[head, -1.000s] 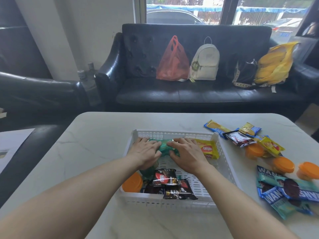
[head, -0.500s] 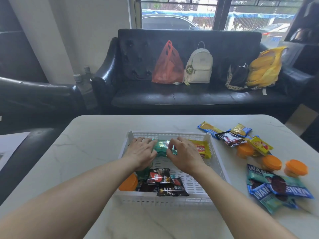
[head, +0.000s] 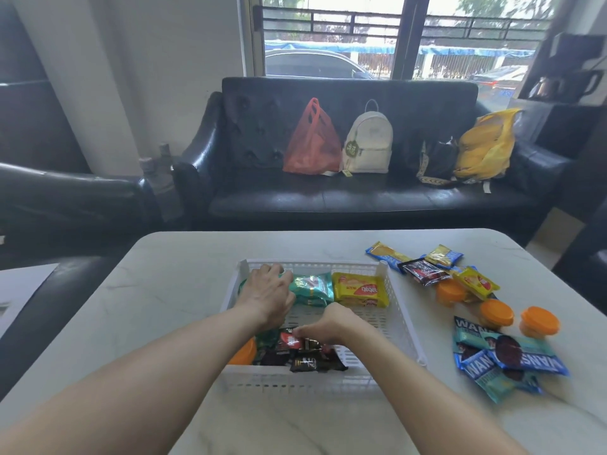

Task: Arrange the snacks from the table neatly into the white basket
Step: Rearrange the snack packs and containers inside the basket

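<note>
The white basket [head: 404, 326] stands in the middle of the marble table [head: 164, 290]. Along its far side lie a green packet [head: 312, 287] and a yellow packet [head: 360, 290]. Several dark packets [head: 317, 363] and an orange-lidded cup [head: 243, 353] sit at its near left. My left hand [head: 267, 292] rests on the green packet's left end, fingers loosely bent. My right hand [head: 330, 325] reaches down to the near side, and its curled fingertips pinch the top dark packet.
To the right of the basket lie small loose packets [head: 423, 269], three orange-lidded cups [head: 496, 312] and blue-teal wafer packs [head: 512, 359]. A black sofa [head: 328, 198] with bags stands beyond the table. An armchair [head: 65, 198] is at the left.
My right hand let go of the green packet and drew back to the dark packets at the near side. The green packet now lies flat beside the yellow one. The camera tilted up.
</note>
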### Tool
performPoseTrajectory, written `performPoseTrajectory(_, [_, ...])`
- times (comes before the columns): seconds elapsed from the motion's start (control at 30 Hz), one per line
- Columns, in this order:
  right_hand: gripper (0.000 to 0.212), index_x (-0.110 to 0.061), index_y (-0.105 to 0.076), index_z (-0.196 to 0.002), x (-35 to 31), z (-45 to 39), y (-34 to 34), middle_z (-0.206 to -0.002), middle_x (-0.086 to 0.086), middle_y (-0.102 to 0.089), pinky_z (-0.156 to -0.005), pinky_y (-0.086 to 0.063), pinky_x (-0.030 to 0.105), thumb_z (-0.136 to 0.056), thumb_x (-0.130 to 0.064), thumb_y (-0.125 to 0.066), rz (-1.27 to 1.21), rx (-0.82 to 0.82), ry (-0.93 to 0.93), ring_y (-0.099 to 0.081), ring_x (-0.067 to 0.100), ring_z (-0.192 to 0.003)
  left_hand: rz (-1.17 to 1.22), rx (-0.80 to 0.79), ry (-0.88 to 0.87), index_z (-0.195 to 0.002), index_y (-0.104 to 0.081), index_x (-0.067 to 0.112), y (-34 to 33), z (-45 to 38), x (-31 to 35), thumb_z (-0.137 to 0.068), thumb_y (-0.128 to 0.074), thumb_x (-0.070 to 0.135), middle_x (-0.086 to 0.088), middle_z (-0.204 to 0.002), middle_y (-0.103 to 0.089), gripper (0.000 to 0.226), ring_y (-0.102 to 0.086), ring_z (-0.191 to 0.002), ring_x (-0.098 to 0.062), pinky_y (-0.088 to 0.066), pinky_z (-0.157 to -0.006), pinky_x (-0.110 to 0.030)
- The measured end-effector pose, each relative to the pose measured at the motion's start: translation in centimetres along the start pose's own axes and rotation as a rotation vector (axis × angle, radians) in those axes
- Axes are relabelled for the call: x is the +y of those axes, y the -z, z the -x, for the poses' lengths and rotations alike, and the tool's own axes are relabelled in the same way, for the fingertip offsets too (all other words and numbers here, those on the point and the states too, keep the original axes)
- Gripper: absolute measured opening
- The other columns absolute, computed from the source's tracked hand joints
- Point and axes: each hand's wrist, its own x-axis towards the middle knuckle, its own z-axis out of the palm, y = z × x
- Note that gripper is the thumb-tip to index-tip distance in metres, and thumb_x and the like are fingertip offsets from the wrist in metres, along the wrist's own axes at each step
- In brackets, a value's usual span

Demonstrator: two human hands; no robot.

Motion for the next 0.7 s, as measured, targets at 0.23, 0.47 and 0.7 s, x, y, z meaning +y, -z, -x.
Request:
performPoseTrajectory(0.23, [0.057,-0.005,-0.057,-0.108,0.6,0.9,2.0,-0.070,0.000,-0.056,-0.037,-0.037,0.018,-0.079,-0.048,-0.080,-0.237,0.015,-0.068,-0.050,0.010,-0.053,0.201,-0.010,-0.101,-0.104,-0.061,0.017,0.9,0.3,2.0,-0.100,-0.033,0.028,-0.004,-0.107,-0.066,0.030,-0.053,-0.093,-0.021,-0.045,-0.084,-0.036])
performPoseTrajectory(0.47, [0.053,-0.012,-0.055,-0.117,1.8,2.8,3.8,-0.129,0.006,-0.062,-0.086,-0.041,0.032,-0.092,-0.059,-0.057,-0.058,-0.207,-0.105,-0.057,0.020,-0.113,0.385,-0.349,-0.068,-0.106,-0.069,0.007,1.3,0.8,4.8,-0.101,-0.041,0.022,-0.013,-0.109,-0.069,0.032,-0.064,-0.094,-0.030,-0.055,-0.085,-0.043])
performPoseTrajectory(0.7, [0.057,-0.008,-0.058,-0.110,3.9,2.6,2.4,-0.092,0.006,-0.066,-0.060,-0.052,0.029,-0.084,-0.058,-0.067,-0.116,-0.002,-0.136,-0.064,0.017,-0.066,0.430,-0.465,0.009,-0.102,-0.066,0.002,0.3,1.1,5.1,-0.102,-0.037,0.024,-0.017,-0.105,-0.069,0.037,-0.056,-0.082,-0.025,-0.048,-0.077,-0.034])
